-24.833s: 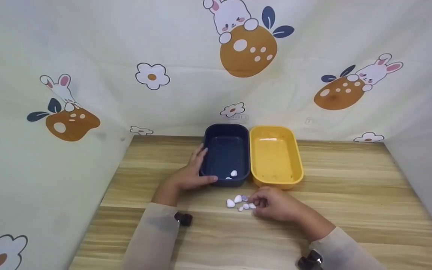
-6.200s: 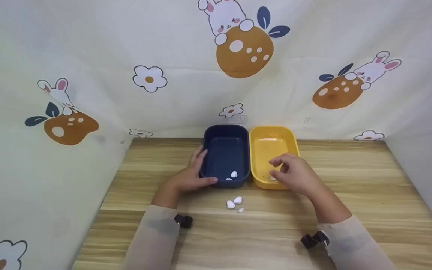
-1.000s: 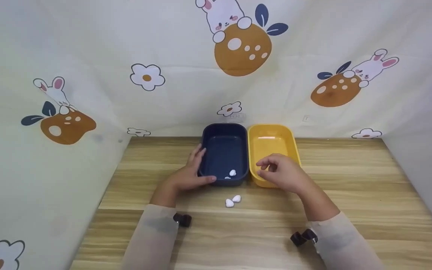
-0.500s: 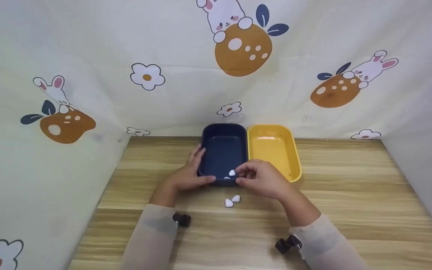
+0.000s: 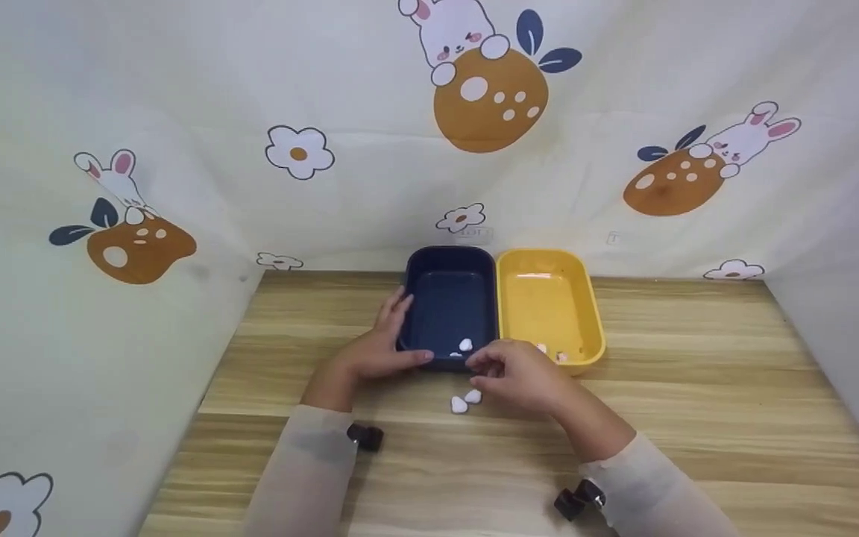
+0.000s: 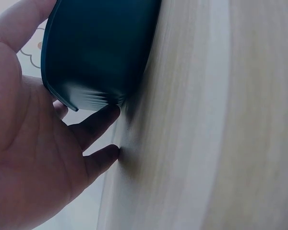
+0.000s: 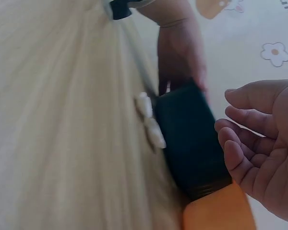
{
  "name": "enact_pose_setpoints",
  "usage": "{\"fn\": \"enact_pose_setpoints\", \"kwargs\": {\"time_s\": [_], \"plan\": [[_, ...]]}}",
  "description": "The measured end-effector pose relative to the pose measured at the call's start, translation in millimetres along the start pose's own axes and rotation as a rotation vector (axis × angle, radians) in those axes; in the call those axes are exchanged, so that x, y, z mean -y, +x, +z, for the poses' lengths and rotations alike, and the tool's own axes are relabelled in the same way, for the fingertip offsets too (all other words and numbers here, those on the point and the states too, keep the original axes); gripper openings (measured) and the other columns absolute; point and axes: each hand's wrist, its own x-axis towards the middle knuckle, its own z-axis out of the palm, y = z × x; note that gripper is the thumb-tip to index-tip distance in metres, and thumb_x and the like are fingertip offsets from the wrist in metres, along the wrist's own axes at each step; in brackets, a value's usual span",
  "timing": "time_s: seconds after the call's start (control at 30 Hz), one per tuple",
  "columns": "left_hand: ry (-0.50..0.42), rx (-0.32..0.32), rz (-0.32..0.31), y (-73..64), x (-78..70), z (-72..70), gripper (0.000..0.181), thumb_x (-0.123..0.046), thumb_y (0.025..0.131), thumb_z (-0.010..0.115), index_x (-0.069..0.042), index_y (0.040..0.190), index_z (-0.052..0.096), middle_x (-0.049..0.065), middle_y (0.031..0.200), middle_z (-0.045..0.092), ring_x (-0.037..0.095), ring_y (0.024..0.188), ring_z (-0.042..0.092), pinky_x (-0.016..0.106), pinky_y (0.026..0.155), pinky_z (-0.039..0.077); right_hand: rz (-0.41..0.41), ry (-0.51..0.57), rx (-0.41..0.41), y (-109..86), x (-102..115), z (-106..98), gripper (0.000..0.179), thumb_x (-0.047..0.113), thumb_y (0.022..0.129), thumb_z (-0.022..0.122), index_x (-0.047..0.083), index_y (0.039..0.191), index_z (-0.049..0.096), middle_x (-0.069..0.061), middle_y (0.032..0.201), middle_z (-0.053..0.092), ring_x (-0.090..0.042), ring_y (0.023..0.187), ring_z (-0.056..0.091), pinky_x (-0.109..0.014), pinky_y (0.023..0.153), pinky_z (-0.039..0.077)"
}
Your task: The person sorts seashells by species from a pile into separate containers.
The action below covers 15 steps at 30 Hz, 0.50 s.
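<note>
My left hand (image 5: 377, 344) rests against the left side and front corner of a dark blue box (image 5: 450, 302), its thumb on the front rim. In the left wrist view, the straight, spread fingers of that hand (image 6: 43, 143) touch the box's outside wall (image 6: 98, 48). My right hand (image 5: 523, 375) hovers in front of the boxes with bent fingers and nothing visible between them, as the right wrist view of the hand (image 7: 264, 146) also shows. Just left of it, two white pebbles (image 5: 459, 404) lie on the table. Inside the blue box are white pebbles (image 5: 465, 344).
A yellow box (image 5: 545, 309) stands against the right side of the blue one. Small pale pebbles (image 5: 561, 357) show near its front wall, partly hidden by my right hand. The wooden table (image 5: 698, 388) meets a patterned cloth backdrop (image 5: 370, 201) behind the boxes.
Several pebbles have left the table since the earliest frame, and some now lie in the yellow box. My right hand has moved from above that box toward the two pebbles. My left hand stays put.
</note>
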Motion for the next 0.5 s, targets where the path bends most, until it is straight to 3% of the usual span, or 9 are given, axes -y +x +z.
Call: {"fn": "enact_pose_setpoints", "kwargs": {"time_s": [0.23, 0.5], "plan": [[-0.004, 0.002, 0.001, -0.3, -0.5, 0.1, 0.121, -0.067, 0.088, 0.077, -0.02, 0.174, 0.006, -0.003, 0.181, -0.011, 0.04, 0.166, 0.018, 0.06, 0.131, 0.029, -0.013, -0.071, 0.092, 1.3, -8, 11, 0.027, 0.021, 0.094, 0.081, 0.011, 0.119, 0.081, 0.002, 0.109, 0.081, -0.013, 0.1, 0.069, -0.04, 0.095, 0.061], [-0.012, 0.011, 0.012, 0.4, 1.7, -0.2, 0.121, -0.065, 0.088, 0.077, -0.019, 0.174, 0.005, -0.002, 0.181, -0.012, 0.042, 0.165, 0.017, 0.061, 0.131, 0.028, -0.02, -0.12, 0.139, 1.2, -17, 21, 0.029, 0.019, 0.092, 0.082, 0.008, 0.118, 0.081, 0.0, 0.106, 0.078, -0.014, 0.094, 0.067, -0.039, 0.088, 0.059]]}}
